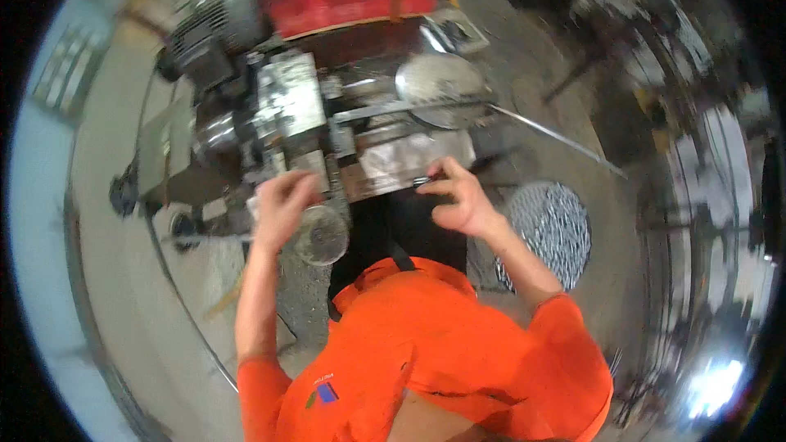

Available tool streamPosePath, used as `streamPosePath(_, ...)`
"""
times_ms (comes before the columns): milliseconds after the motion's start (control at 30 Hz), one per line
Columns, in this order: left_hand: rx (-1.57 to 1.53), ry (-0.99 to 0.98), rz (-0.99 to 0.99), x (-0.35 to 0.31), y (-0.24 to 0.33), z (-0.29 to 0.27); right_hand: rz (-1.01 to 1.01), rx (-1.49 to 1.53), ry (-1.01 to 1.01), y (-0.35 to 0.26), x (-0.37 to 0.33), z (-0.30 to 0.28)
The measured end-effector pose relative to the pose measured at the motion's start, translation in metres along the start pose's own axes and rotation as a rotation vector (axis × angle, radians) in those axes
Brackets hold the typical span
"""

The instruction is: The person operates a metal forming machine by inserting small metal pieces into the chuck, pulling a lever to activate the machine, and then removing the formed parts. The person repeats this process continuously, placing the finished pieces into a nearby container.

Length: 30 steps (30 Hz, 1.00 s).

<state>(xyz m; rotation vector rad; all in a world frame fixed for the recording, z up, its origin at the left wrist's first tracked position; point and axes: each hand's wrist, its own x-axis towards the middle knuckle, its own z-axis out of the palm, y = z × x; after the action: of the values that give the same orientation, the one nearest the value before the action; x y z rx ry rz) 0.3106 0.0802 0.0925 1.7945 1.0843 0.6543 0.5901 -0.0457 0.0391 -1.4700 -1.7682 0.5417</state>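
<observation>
My right hand (460,203) is closed, with a small dark, shiny metal piece (422,182) pinched at its fingertips. It hovers over the front edge of a pale, sheet-covered surface (417,154) on the machine. On the left, my left hand (284,206) curls its fingers down beside the metal block of the machine (291,102). Whatever those fingers grip, if anything, is hidden and a little blurred. Just below that hand is a round, greyish container (320,236).
A red bin (352,2) of metal pieces stands at the back. Right of me sits a round container (547,233) heaped with small shiny metal parts. A round metal plate (440,82) and a long thin rod (561,141) jut rightward. An electric motor (214,33) is at far left.
</observation>
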Motion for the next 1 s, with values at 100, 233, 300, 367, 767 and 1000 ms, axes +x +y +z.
streamPosePath(100,-0.285,-0.29,-0.032,0.009,-0.002,0.031,-0.207,0.235,-0.059,-0.062,0.044,0.019)
streamPosePath(233,-0.611,-0.278,-0.02,-0.004,0.0,0.03,-0.354,0.195,-0.068,-0.082,0.066,0.032)
streamPosePath(300,-0.554,-0.222,-0.021,-0.009,-0.002,0.023,-0.368,0.176,-0.089,-0.083,0.069,0.042)
streamPosePath(367,-0.415,-0.149,-0.04,-0.01,-0.005,0.02,-0.364,0.119,-0.112,-0.085,0.072,0.05)
streamPosePath(767,-0.001,0.175,-0.013,-0.018,-0.016,-0.042,-0.666,-0.158,-0.327,-0.12,0.145,0.076)
streamPosePath(1000,-0.086,0.305,-0.122,-0.054,-0.025,-0.115,-0.81,-0.327,-0.397,-0.138,0.221,0.115)
